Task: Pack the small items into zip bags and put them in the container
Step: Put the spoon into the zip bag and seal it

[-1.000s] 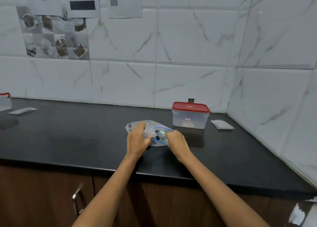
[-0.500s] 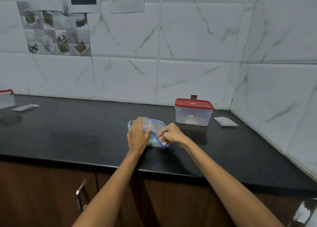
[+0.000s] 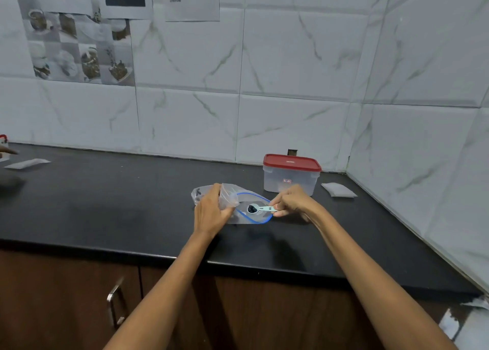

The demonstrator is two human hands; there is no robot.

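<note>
The handle of a small pale-green scoop point(image 3: 260, 208) is pinched by the curled fingers of the right hand point(image 3: 292, 201); its bowl, holding something dark and hard to identify, is seen at the blue-edged mouth of a clear zip bag point(image 3: 246, 212). The bag's bunched plastic is gripped in the left hand point(image 3: 210, 212), by which part of it is hidden. The bag lies on the black countertop point(image 3: 105, 207). A red-lidded container point(image 3: 291, 173) stands closed just behind. A white pouch point(image 3: 338, 190) lies beside it.
</note>
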